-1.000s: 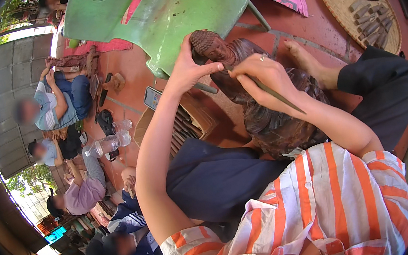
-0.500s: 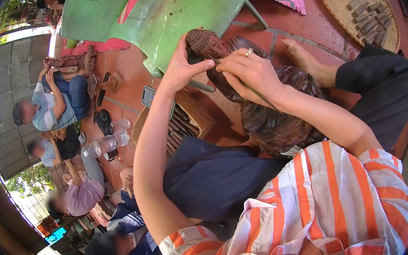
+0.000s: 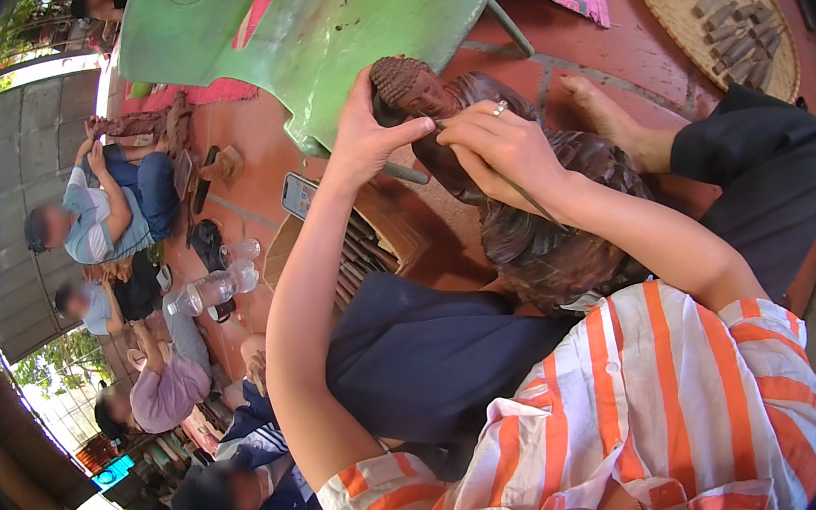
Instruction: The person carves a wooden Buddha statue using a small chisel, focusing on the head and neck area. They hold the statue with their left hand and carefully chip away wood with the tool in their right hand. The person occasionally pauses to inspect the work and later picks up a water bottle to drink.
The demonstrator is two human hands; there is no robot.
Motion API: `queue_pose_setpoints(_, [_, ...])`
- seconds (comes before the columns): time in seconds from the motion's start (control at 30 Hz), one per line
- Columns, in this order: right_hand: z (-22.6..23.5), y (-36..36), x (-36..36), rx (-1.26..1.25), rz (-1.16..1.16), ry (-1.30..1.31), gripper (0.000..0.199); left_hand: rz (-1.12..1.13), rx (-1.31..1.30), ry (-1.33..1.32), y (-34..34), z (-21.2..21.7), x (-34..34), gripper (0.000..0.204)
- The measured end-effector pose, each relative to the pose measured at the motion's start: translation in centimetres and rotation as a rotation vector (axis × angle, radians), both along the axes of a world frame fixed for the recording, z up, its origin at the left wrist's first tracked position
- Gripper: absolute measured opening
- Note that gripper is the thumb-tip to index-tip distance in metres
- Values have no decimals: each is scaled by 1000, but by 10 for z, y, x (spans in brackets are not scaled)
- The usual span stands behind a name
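**Two hands at the head of a dark wooden figure**

Nearest the camera is the person's orange-and-white striped shirt (image 3: 647,409), and under it the dark trousers (image 3: 419,354) of a crossed leg. Both bare forearms rise from here toward the middle of the view.

A carved wooden statue (image 3: 546,229), dark brown and glossy, rests in the person's lap, its head pointing away toward the green plastic chair (image 3: 341,21). The right hand (image 3: 507,148), a ring on one finger, is closed around a thin carving tool (image 3: 533,202) whose shaft runs back along the wrist; the fingertips press beside the statue's face. The left hand (image 3: 370,138) is cupped against the side of the statue's head, thumb stretched across to meet the right hand's fingers.

The person's bare foot (image 3: 609,116) lies on the red floor just beyond the statue. Farther right sits a round woven tray (image 3: 769,63) of small wooden pieces. At the left, other people (image 3: 110,203) sit on the floor, near plastic bottles (image 3: 215,287).
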State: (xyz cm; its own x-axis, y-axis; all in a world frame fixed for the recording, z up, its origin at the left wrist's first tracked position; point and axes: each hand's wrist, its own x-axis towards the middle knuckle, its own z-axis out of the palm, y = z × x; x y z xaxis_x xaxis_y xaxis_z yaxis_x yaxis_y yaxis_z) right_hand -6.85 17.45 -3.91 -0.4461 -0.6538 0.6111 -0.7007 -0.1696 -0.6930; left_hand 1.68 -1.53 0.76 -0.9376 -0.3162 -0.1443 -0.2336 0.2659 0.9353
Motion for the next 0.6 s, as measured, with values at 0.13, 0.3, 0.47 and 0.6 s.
queue_pose_setpoints(0.13, [0, 1, 2, -27, 12, -40, 16, 24, -132, -29, 0, -5, 2, 82])
queue_pose_setpoints(0.3, [10, -2, -1, 0, 20, -50, 15, 39, 98, 35, -2, -6, 2, 83])
queue_pose_setpoints(0.47, [0, 3, 0, -8, 28, -74, 13, 26, -100, -6, -5, -10, 4, 81])
queue_pose_setpoints(0.6, [12, -2, -2, -2, 38, -58, 13, 2, 121, 23, -4, -4, 2, 82])
